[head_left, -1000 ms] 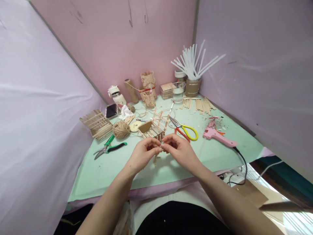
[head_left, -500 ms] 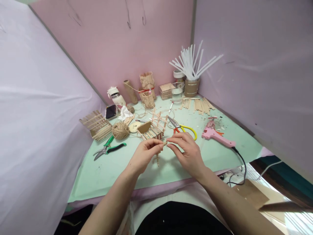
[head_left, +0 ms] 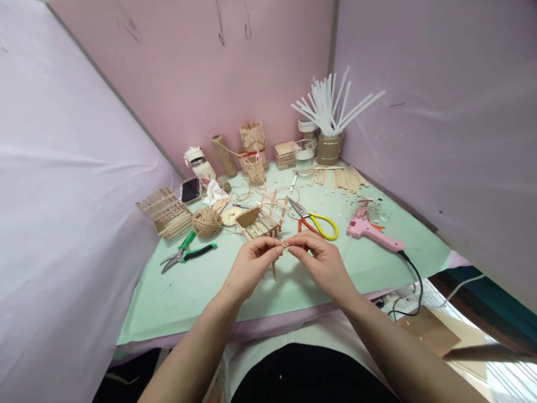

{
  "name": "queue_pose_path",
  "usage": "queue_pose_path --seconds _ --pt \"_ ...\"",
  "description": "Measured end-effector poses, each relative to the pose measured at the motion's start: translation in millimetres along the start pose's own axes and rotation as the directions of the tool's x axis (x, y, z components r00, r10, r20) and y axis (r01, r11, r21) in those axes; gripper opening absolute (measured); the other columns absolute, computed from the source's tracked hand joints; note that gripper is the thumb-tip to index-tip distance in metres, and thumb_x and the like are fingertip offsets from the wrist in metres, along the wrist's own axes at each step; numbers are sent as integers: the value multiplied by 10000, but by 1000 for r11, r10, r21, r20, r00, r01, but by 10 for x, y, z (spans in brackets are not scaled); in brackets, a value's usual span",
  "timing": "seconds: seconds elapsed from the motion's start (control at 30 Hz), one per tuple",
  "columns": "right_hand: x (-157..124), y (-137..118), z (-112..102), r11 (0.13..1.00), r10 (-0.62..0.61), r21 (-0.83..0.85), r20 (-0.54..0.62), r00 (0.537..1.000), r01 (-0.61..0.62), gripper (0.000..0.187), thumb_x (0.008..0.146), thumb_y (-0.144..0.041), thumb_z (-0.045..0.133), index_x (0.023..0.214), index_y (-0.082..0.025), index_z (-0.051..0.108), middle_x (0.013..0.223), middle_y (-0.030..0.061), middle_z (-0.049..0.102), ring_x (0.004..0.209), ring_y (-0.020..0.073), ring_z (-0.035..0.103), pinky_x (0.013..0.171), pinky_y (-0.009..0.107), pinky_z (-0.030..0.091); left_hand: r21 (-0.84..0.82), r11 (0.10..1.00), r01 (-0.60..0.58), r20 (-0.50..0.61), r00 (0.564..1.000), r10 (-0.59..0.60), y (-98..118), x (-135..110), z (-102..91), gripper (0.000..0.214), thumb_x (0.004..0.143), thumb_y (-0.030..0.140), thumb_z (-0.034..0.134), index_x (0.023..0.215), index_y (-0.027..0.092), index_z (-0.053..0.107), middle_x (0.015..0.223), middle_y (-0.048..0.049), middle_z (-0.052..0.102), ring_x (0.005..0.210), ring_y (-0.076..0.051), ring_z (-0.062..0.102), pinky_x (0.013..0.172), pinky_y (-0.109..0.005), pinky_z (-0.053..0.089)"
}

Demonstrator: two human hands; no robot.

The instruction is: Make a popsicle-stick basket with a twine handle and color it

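Note:
My left hand and my right hand meet above the green table top, fingertips pinched together on a short piece of jute twine. A small wooden stick piece hangs below my left fingers. Just behind my hands stands a little craft-stick structure like a small crate or chair. A ball of jute twine lies to its left.
Green-handled pliers lie at the left, yellow-handled scissors and a pink glue gun with a black cord at the right. A stick crate, phone, jars, a glass and a tub of white glue sticks line the back. Cloth walls close in on three sides.
My right hand drew slightly away from the left, then came back, and both now pinch the twine between them. The hanging stick piece shifted a little to the right.

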State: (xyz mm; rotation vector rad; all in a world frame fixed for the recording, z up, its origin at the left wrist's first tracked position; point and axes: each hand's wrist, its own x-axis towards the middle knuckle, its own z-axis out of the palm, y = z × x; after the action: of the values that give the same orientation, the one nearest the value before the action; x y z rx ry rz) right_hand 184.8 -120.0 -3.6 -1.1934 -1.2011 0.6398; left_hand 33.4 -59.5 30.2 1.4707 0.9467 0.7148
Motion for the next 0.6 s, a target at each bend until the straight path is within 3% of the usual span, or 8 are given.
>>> queue_pose_path --seconds 0.13,0.3,0.6 --pt "-1 31 19 994 98 47 -16 995 -97 152 823 -342 651 836 -222 744 856 50 724 806 193 648 695 319 506 60 998 -34 -66 997 38 -18 -9 53 201 722 341 738 785 153 709 745 -29 670 682 -136 551 632 -244 427" --pt "-16 11 11 991 126 59 -35 991 -124 178 829 -362 647 789 -211 732 795 38 703 750 175 622 682 301 490 162 985 -67 -89 993 82 -46 -17 91 195 751 347 712 783 155 696 732 -27 666 630 -129 544 588 -243 419" --pt "-29 32 -5 983 122 150 -83 989 -108 149 813 -355 680 809 -223 749 835 50 692 799 180 624 672 291 506 -91 993 81 -47 995 -85 -34 28 164 337 650 444 793 765 137 717 667 -19 638 625 -115 509 612 -246 399"
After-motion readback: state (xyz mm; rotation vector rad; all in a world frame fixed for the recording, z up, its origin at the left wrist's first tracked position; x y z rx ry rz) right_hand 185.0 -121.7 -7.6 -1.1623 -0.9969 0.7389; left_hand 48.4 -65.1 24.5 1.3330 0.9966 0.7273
